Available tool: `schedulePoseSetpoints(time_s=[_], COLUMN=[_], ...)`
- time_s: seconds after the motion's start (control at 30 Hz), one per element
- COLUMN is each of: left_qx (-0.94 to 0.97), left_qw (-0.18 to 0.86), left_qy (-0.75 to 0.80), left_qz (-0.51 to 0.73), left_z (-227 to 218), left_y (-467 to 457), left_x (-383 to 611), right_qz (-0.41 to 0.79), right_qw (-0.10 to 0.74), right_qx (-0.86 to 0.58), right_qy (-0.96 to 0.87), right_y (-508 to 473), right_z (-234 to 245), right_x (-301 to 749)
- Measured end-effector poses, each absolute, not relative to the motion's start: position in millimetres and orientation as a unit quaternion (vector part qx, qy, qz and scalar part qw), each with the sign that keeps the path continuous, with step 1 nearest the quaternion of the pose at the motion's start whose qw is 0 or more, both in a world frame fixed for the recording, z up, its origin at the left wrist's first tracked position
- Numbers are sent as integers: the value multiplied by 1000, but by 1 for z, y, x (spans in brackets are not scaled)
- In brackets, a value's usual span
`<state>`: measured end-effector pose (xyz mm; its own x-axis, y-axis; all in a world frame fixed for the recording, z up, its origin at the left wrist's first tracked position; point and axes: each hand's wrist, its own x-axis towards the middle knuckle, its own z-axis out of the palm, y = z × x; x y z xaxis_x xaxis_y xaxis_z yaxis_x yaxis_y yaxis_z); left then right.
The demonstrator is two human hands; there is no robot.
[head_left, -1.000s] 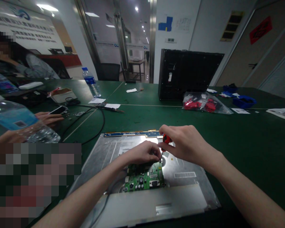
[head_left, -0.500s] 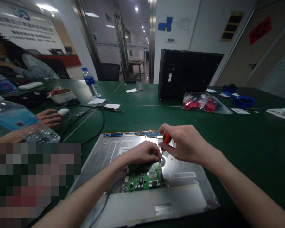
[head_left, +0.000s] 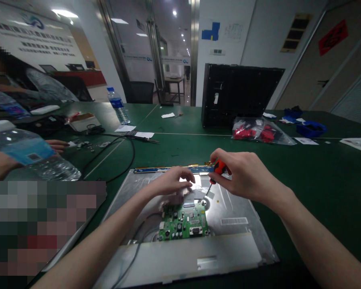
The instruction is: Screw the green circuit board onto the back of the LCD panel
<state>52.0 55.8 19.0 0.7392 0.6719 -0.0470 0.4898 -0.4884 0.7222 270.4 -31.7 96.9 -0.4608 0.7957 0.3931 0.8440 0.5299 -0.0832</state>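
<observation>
My right hand (head_left: 246, 173) grips a screwdriver (head_left: 220, 166) with a red and black handle. Its thin shaft slants down toward a round screw spot (head_left: 203, 203) by the top right corner of a green circuit board (head_left: 183, 221); whether the tip touches cannot be seen. My left hand (head_left: 171, 181) hovers above the board's upper side, fingers curved and apart with nothing visible in them. Below it a flat ribbon cable (head_left: 189, 198) runs up from the board. All this lies on the silver back of a display panel (head_left: 234, 249), which has a narrow blue board (head_left: 159, 170) along its far edge.
A water bottle (head_left: 36, 150) stands tilted in view at left, near another person's hand (head_left: 56, 145). Behind the panel are a black cable (head_left: 133, 152), a soldering-iron-like tool (head_left: 142, 139), a black monitor housing (head_left: 240, 94), a bag of red parts (head_left: 261, 132) and blue trays (head_left: 311, 129).
My left hand has lifted off the board's corner and moved up and left, uncovering the ribbon cable. My right hand has shifted right and slightly up, tilting the screwdriver. The other person's hand moved left.
</observation>
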Motion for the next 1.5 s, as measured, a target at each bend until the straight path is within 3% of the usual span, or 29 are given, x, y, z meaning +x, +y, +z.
schedulePoseSetpoints(time_s=[0.23, 0.53, 0.7, 0.83, 0.9, 0.97, 1.17, 1.3, 1.5], left_qx=[855, 870, 884, 889, 887, 894, 932, 952, 949], left_qw=[296, 227, 219, 269, 295, 310, 245, 136, 80], left_qy=[424, 434, 395, 345, 328, 296, 234, 240, 262], left_qz=[27, 57, 118, 135, 135, 128, 128, 135, 156], left_z=[20, 8, 21, 28, 27, 25, 12, 2, -6], left_y=[49, 26, 7, -17, -28, -37, -48, -53, -58], left_x=[28, 26, 31, 46, 56, 63, 69, 69, 74], right_qz=[-63, -25, 75, 143, 232, 255, 300, 317, 325], right_qw=[181, 193, 273, 388, 470, 498, 530, 526, 511], right_qx=[-493, -509, -522, -560, -575, -581, -582, -579, -573], right_qy=[-849, -838, -804, -718, -628, -591, -539, -536, -553], right_y=[-35, -47, -52, -48, -46, -44, -43, -46, -50], right_z=[103, 107, 96, 70, 53, 37, 13, 11, 11], right_x=[271, 278, 296, 315, 325, 334, 344, 339, 330])
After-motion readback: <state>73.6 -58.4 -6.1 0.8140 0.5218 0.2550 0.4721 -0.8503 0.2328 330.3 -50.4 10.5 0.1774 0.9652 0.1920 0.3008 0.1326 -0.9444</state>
